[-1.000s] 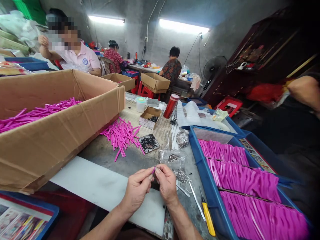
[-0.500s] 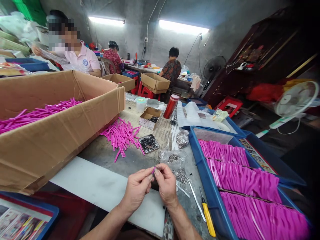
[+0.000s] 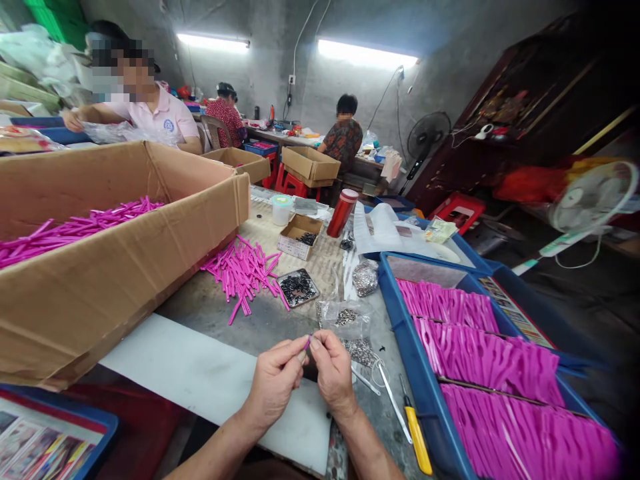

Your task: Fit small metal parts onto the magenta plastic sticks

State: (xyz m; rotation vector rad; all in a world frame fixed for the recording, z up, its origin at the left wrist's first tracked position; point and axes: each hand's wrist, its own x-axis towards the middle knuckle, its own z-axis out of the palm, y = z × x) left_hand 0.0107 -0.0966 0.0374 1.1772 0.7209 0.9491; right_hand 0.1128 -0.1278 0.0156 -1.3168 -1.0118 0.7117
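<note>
My left hand point(image 3: 275, 380) pinches a magenta stick point(image 3: 307, 343), of which only a short end shows between the fingers. Fingertips of my right hand point(image 3: 331, 370) are closed at the same end, meeting the left ones; whether they also grip a small part there is hidden. Both hands are above the near end of a pale board point(image 3: 200, 367). Beyond them lie a loose pile of magenta sticks point(image 3: 240, 270) and a small tray point(image 3: 299, 288) of black parts. A clear bag point(image 3: 346, 315) of small metal parts is just past my right hand.
A large cardboard box point(image 3: 120, 280) of magenta sticks stands left. On the right is a blue crate point(image 3: 415, 373) with rows of magenta pieces. A yellow-handled screwdriver point(image 3: 417, 440) lies beside it. A red bottle point(image 3: 343, 213) stands farther back. Several people sit beyond the table.
My hands stay almost in place, still pinched together at the stick. The person at the far left has lowered a hand with the clear plastic and leaned slightly left.
</note>
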